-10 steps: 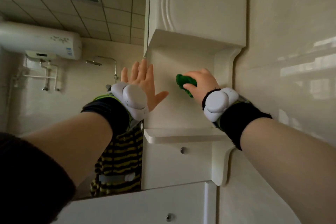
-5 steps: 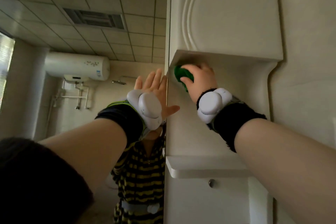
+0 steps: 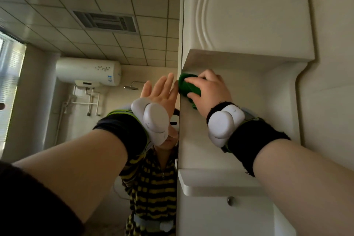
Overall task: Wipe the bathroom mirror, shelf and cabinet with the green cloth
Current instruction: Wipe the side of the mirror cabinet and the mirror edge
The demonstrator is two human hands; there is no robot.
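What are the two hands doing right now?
Left hand: open, fingers straight, raised at the wall mirror.
Right hand: closed around the crumpled green cloth, against the white cabinet.

Your left arm comes in from 8 o'clock with the forearm bare, and your left hand is held up flat, fingers straight and close together, pointing toward 1 o'clock. Your right arm enters from 4 o'clock and reaches toward 10 o'clock, where your right hand sits just to the 3 o'clock side of the left, knuckles up, fingers curled round a green cloth. Both wrists carry a black band and a white pod.
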